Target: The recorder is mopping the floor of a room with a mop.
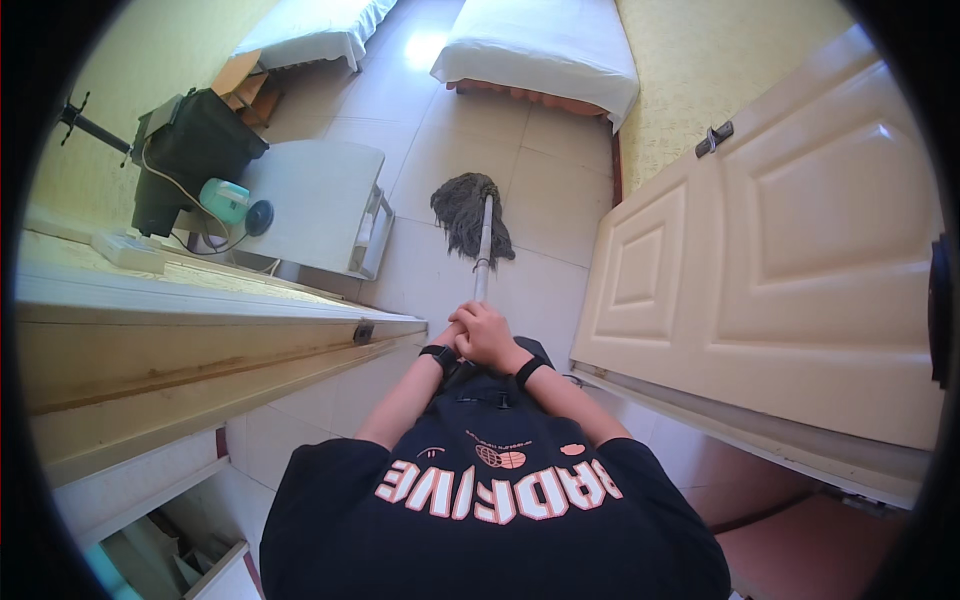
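Note:
My hands meet over the pale handle (484, 232) of a mop in front of my body. Uppermost is my right hand (487, 334), its fingers wrapped across the handle and over my other hand. Most of my left hand (448, 335) is hidden under it, with a dark watch on that wrist. Beyond them the handle runs away from me to the mop's dark grey string head (469, 214), which lies spread on the tiled floor (420, 255). The handle's near end is hidden by my hands.
A panelled cream door (675, 292) stands swung inward on the right, opposite a door frame (225, 352). Past the frame is a low white table (315, 202) with a turquoise appliance (225, 199) and a black bag-like object (187, 157). Two white-covered beds (540, 45) stand farther off.

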The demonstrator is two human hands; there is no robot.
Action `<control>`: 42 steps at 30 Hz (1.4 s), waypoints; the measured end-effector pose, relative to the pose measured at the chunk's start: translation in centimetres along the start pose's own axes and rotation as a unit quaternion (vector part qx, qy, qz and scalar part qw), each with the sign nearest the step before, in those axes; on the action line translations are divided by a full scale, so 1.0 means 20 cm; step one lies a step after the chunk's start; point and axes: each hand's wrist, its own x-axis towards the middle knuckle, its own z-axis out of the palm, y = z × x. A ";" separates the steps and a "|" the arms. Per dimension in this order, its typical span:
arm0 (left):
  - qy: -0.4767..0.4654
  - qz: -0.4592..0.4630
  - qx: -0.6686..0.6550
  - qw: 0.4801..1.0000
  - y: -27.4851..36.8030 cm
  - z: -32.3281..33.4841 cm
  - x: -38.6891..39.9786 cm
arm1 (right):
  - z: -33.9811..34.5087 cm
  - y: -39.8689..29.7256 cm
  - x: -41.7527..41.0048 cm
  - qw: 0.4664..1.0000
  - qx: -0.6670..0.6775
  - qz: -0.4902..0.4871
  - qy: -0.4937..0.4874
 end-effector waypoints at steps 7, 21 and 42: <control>0.068 0.017 -0.142 0.987 -0.14 -0.05 0.25 | -0.08 0.19 0.04 1.000 0.000 0.020 0.020; 0.221 -0.077 -0.907 0.349 -0.47 0.57 0.58 | -0.16 0.32 0.80 0.995 0.050 -0.085 0.000; 0.162 -0.259 -0.928 0.211 -1.77 0.63 1.68 | -0.32 1.35 2.06 0.999 -0.023 -0.021 0.014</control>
